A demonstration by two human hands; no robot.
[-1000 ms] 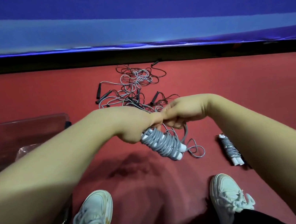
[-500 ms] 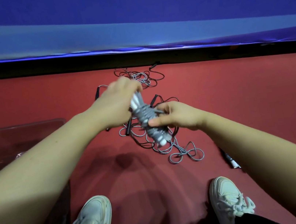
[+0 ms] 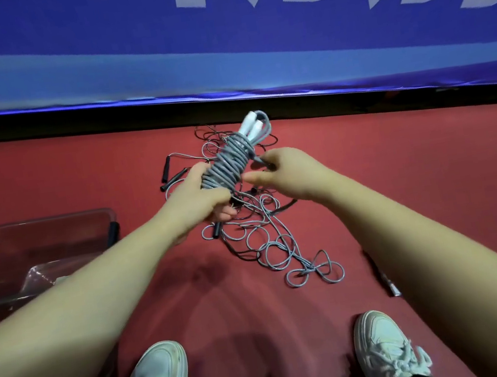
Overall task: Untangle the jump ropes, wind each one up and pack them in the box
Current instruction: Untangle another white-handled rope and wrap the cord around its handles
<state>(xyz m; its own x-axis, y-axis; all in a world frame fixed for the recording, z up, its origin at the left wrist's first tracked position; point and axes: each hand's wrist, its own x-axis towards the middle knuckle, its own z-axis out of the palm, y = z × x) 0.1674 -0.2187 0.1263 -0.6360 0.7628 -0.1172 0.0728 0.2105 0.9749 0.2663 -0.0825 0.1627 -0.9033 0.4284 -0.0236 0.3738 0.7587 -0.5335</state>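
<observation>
Tips the wound grey rope [image 3: 231, 165] up, white handles [image 3: 251, 125] now pointing far above the tangle [image 3: 267, 237] — grips its near end in the left hand [image 3: 200, 198], seemingly pinches a turn with the right hand [image 3: 287, 176] — nearly ready for the box [image 3: 52, 222], left.

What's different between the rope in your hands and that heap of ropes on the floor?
The wound jump rope is coiled tight around its white handles; the tangled pile sprawls in loose loops. The wound jump rope is held up, gripped by the left hand, the right hand pinching a strand; the tangled pile lies on the red floor, with black handles showing. Both have grey cord.
</observation>
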